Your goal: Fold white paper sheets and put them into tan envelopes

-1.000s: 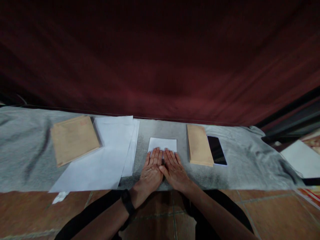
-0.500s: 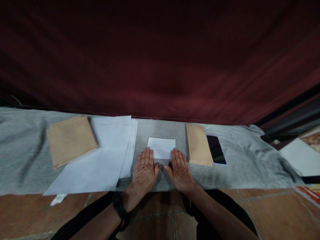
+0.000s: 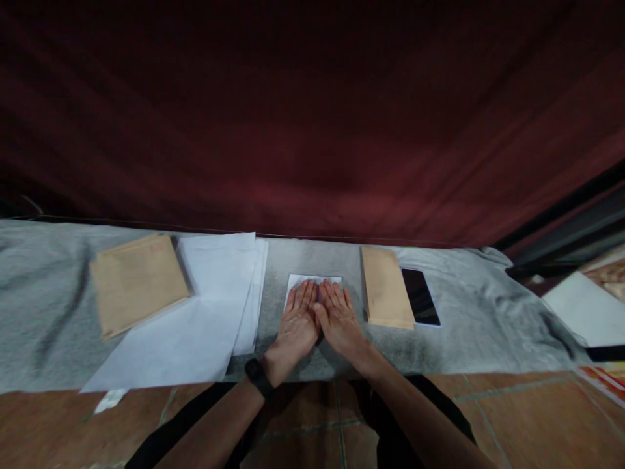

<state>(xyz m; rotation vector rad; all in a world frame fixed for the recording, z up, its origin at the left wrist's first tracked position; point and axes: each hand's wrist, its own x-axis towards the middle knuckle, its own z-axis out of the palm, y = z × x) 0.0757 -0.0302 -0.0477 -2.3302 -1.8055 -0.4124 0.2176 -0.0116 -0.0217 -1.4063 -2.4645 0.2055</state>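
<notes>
A small white rectangle of paper (image 3: 303, 279), apparently folded, lies on the grey cloth in front of me. Flat on it rests my left hand (image 3: 299, 319), fingers stretched out and pointing away from me. Beside it my right hand (image 3: 339, 320) also lies flat on the paper, its thumb touching or overlapping the left hand. Most of the paper is hidden beneath both hands; its far edge and corners show. Neither hand grips anything.
To the left, brown envelopes (image 3: 139, 283) lie partly over large white sheets (image 3: 195, 339). On the right are more brown envelopes (image 3: 387, 286) and a dark-screened phone (image 3: 420, 296). Grey cloth (image 3: 488, 312) covers the bench; a dark red curtain (image 3: 312, 130) hangs behind.
Both hands have moved inward and forward from the paper's near corners onto its middle, and now lie side by side over it. Paper, envelopes and phone look unmoved.
</notes>
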